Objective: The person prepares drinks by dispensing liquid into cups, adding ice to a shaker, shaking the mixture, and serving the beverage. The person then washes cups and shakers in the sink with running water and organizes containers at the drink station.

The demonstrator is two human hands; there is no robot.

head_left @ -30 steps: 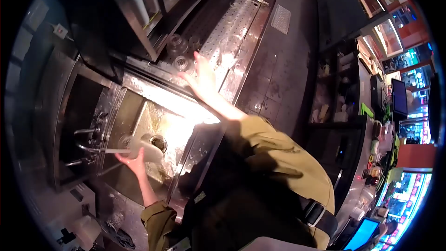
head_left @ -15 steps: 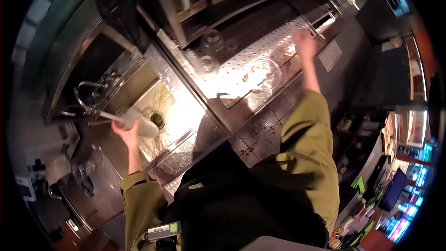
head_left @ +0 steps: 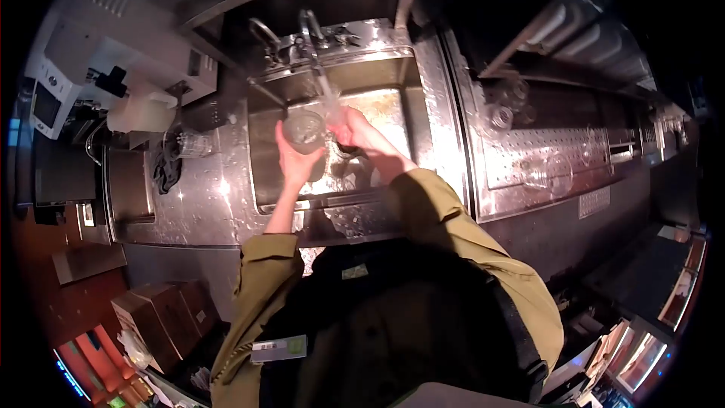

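Over the sink (head_left: 266, 181), my left hand (head_left: 296, 162) is closed round a clear round glass (head_left: 305, 127), its mouth turned up toward me. Just right of it, my right hand (head_left: 353, 128) has its fingers curled beside the water stream under the faucet (head_left: 311, 34). Something pale and see-through is at its fingertips; I cannot tell whether it is a glass or running water. The two hands are close together but apart. Part of the drain is hidden behind my right hand.
On the right, a perforated drainboard (head_left: 529, 147) holds a clear round vessel (head_left: 557, 174) and several glass jars (head_left: 500, 115) at its back. Left of the sink, a clear container (head_left: 189, 143) and a black cloth (head_left: 166, 172) lie on the wet counter (head_left: 211, 208).
My right hand has come back from the far end of the drainboard to the faucet. My left hand still holds the glass, now turned mouth up. The view has swung left toward the sink.
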